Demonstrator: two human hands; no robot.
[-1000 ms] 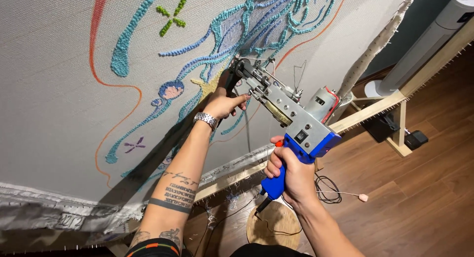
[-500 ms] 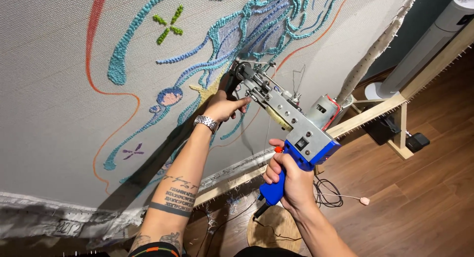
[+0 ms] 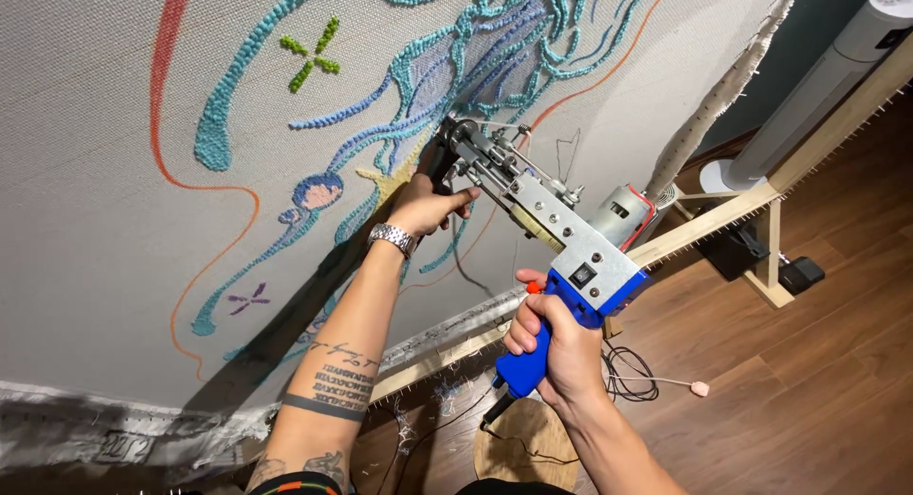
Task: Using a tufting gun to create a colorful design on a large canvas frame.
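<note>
1. Your right hand [image 3: 561,348] is wrapped tight around the blue plastic pistol grip of the tufting gun [image 3: 561,238], fingers closed around it from the front, just under the orange trigger.
2. Your left hand [image 3: 425,208] is clenched on the black front handle at the gun's nose, thumb and fingers folded around it; a silver metal wristwatch [image 3: 392,237] sits on that wrist and black tattoo lines cross the forearm.
3. The gun is a blue-and-grey machine with a bare metal frame and a grey motor at its side; it tilts up and to the left, its needle end pressed against the stretched grey-white backing cloth [image 3: 95,219].
4. The needle end meets the cloth just beside a small yellow tufted patch, among turquoise and blue yarn lines [image 3: 418,86] of a large curling design.
5. Further out on the cloth are a green tufted cross [image 3: 311,56], an orange drawn outline and a small purple mark.
6. The cloth is stretched on a pale wooden frame [image 3: 723,214] studded with tacks, which stands on a dark wooden plank floor [image 3: 818,381].
7. A black cable [image 3: 630,376] coils on the floor below the gun, near a round wooden stool top [image 3: 528,447].
</note>
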